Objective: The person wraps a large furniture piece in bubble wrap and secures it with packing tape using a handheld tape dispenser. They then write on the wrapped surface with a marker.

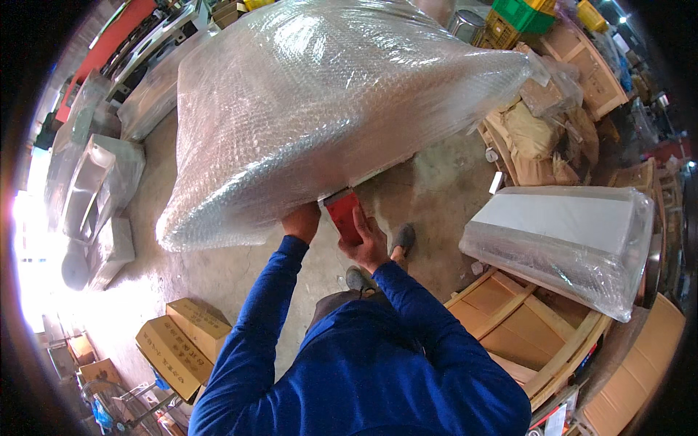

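Right hand grips a red flat object beside a big bubble-wrapped bundle

A person in blue sleeves stands on a concrete floor (436, 192), with both hands at the near edge of a large bundle in bubble wrap (327, 109). The right hand (368, 243) holds a red flat object (343, 218); its fingers and thumb are closed around the near and right side of it. The object is just to the right of the left hand (302, 221), and its far end, which has a dark edge, reaches the near border of the wrap. The left hand is at this border, with its fingers partly hidden, so I cannot tell whether they are gripping or loose.

On the right lies a long white package in clear wrap (560, 232), and nearer than it there is a wooden crate (538, 327). Farther on the right is a heap of brown paper (538, 142), and beyond it a green crate (523, 18). On the near left stand cardboard boxes (182, 345). On the far left are some pale objects in clear plastic (98, 182).
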Demonstrator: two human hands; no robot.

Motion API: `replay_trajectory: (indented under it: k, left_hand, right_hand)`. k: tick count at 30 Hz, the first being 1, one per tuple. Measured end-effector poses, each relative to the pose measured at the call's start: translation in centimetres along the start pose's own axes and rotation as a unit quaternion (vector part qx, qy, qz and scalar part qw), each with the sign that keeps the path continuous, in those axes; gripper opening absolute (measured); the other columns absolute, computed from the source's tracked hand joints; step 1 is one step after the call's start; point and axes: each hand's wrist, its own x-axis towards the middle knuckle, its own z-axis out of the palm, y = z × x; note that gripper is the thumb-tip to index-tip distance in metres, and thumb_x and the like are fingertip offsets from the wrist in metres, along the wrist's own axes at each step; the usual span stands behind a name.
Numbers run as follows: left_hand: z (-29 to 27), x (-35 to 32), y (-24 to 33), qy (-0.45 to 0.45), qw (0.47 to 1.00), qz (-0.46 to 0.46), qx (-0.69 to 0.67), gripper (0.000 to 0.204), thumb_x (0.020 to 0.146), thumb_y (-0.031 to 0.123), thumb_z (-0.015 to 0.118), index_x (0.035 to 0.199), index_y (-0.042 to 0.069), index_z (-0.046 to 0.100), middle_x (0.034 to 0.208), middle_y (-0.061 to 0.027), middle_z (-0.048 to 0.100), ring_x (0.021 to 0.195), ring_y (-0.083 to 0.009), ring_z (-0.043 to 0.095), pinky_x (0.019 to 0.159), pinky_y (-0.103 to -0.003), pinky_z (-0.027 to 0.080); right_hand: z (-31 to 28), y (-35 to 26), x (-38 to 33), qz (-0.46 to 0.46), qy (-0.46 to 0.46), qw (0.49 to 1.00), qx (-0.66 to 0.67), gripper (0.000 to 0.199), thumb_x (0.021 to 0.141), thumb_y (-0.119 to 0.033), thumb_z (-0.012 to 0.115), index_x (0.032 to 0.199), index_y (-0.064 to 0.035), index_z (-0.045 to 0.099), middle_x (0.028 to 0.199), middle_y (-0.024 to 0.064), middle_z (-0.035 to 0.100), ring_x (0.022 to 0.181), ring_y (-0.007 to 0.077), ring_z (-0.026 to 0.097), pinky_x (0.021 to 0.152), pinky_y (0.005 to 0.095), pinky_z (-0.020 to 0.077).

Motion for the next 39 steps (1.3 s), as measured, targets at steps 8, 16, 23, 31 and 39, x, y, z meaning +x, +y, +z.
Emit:
replay_trajectory:
  k: [8, 16, 23, 31, 39]
  left_hand:
    - [-0.9, -0.1, -0.3, 0.126, 0.987, 0.022, -0.095, 0.023, 0.093, 0.026, 0.057, 0.100, 0.010, 0.072, 0.101, -0.0173, 0.070, 0.093, -0.0409, 0.064, 0.082, -0.051, 0.048]
    - [-1.5, -0.6, 0.9, 0.098, 0.986, -0.022, -0.136, 0.025, 0.097, 0.026, 0.057, 0.111, 0.010, 0.069, 0.107, -0.0188, 0.068, 0.100, -0.0410, 0.062, 0.083, -0.050, 0.049]
    - [-0.5, -4.3, 2.5, -0.059, 0.947, 0.255, -0.187, 0.044, 0.097, 0.019, 0.052, 0.136, -0.002, 0.049, 0.139, -0.0265, 0.050, 0.127, -0.0423, 0.049, 0.106, -0.046, 0.041]
    - [4.1, 3.7, -1.3, -0.188, 0.959, 0.187, -0.102, 0.058, 0.096, 0.028, 0.050, 0.142, -0.007, 0.041, 0.147, -0.0280, 0.041, 0.139, -0.0393, 0.038, 0.117, -0.044, 0.027]
    - [3.1, -0.4, 0.1, -0.508, 0.579, -0.233, -0.594, 0.089, 0.085, 0.076, 0.052, 0.137, 0.004, 0.051, 0.124, -0.0100, 0.057, 0.109, -0.0257, 0.056, 0.094, -0.044, 0.046]
  right_hand:
    - [4.5, 4.0, -1.9, 0.161, -0.230, 0.958, -0.057, 0.096, 0.070, -0.030, 0.079, 0.152, -0.0122, 0.032, 0.142, 0.0177, 0.052, 0.111, 0.0398, 0.061, 0.091, 0.0530, 0.0497]
    - [8.5, 4.8, 3.1, 0.165, -0.221, 0.961, -0.026, 0.092, 0.073, -0.034, 0.075, 0.150, -0.0085, 0.034, 0.142, 0.0202, 0.051, 0.113, 0.0394, 0.059, 0.093, 0.0472, 0.0500]
    - [8.6, 6.7, 2.9, 0.147, -0.192, 0.970, 0.032, 0.089, 0.076, -0.037, 0.074, 0.150, -0.0083, 0.034, 0.143, 0.0219, 0.048, 0.114, 0.0397, 0.059, 0.096, 0.0453, 0.0488]
    - [6.2, 2.9, 4.7, 0.061, -0.398, 0.875, -0.270, 0.057, 0.063, -0.022, 0.077, 0.115, -0.0049, 0.062, 0.101, 0.0162, 0.070, 0.107, 0.0320, 0.065, 0.087, 0.0457, 0.0535]
    - [-9.6, 0.3, -4.0, 0.091, -0.137, 0.986, 0.021, 0.084, 0.071, -0.031, 0.075, 0.147, -0.0169, 0.043, 0.109, 0.0225, 0.065, 0.093, 0.0411, 0.066, 0.079, 0.0484, 0.0550]
